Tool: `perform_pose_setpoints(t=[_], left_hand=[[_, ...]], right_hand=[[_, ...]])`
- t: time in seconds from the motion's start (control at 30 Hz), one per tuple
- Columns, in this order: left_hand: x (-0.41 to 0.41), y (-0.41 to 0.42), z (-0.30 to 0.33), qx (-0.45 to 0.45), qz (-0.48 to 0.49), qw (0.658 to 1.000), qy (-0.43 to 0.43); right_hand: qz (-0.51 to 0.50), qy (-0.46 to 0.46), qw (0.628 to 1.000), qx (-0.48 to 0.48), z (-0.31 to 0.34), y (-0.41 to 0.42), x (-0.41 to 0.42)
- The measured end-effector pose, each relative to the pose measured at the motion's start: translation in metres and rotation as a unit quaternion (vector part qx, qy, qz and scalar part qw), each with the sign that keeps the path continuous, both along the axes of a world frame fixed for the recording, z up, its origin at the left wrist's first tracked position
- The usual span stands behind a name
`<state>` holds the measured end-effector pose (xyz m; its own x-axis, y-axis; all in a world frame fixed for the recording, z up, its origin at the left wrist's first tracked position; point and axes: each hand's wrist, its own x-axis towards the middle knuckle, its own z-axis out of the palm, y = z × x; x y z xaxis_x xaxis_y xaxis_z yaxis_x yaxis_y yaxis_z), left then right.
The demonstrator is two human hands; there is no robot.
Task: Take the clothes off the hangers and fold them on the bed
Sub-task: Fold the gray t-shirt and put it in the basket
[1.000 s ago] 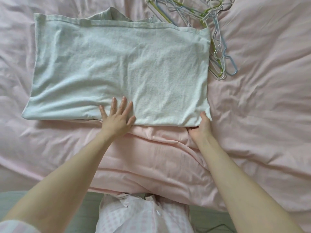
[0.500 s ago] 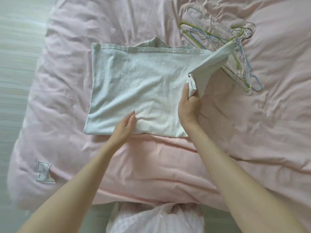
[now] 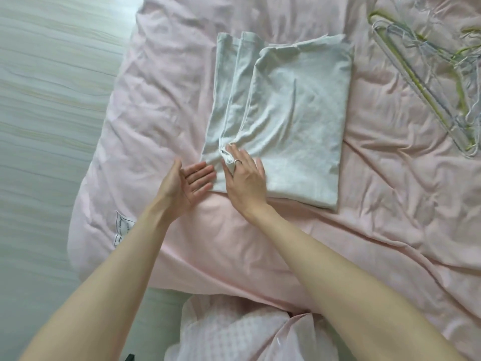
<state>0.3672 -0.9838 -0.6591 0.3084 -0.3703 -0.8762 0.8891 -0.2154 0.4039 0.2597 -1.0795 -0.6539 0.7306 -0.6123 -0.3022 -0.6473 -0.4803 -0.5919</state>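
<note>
So the pale grey garment (image 3: 294, 121) is lying flat on the pink bed (image 3: 390, 204), folded over on itself, right under and just beyond the hands. The right hand (image 3: 246, 178) sits on its near-left corner with the fold's corner bunched and pinched under the fingers, I'd guess to pin the layer so it doesn't slide back open. The left hand (image 3: 186, 182) is just beside it, palm turned up, fingers straight and relaxed, gripping nothing, tips touching or nearly touching the garment's left edge. Looks ready to slip under that edge or tidy it.

Edges: the layers don't line up on the side beyond the left hand, where a couple of hems fan out in steps, so that side probably needs squaring. The edge off to the right of the right hand looks crisp.

Room: plenty of bare bed to the right of the right hand before the hangers (image 3: 429, 82), which are piled well apart, far right. Left of the left hand the bed drops off to the floor (image 3: 52, 100) pretty soon, so I'd work rightward.
</note>
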Motion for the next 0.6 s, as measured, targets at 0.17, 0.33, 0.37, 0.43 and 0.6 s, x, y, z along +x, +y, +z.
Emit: perform_pose_setpoints(t=[0.17, 0.33, 0.37, 0.43, 0.6], left_hand=[[0.004, 0.004, -0.007, -0.007, -0.005, 1.0, 0.013], [0.012, 0.01, -0.011, 0.022, 0.019, 0.999, -0.014], [0.015, 0.012, -0.012, 0.032, 0.019, 0.999, -0.027], [0.021, 0.015, -0.013, 0.045, -0.003, 0.998, -0.047], [0.02, 0.007, -0.007, 0.066, -0.134, 0.979, -0.135]], right_hand=[[-0.09, -0.125, 0.987, -0.045, 0.005, 0.017, 0.009], [0.017, -0.05, 0.998, -0.014, -0.005, 0.026, 0.021], [0.064, -0.001, 0.998, 0.008, -0.011, 0.027, 0.02], [0.147, 0.064, 0.987, -0.001, -0.019, 0.026, 0.015], [0.189, 0.028, 0.981, 0.041, -0.015, 0.013, -0.006]])
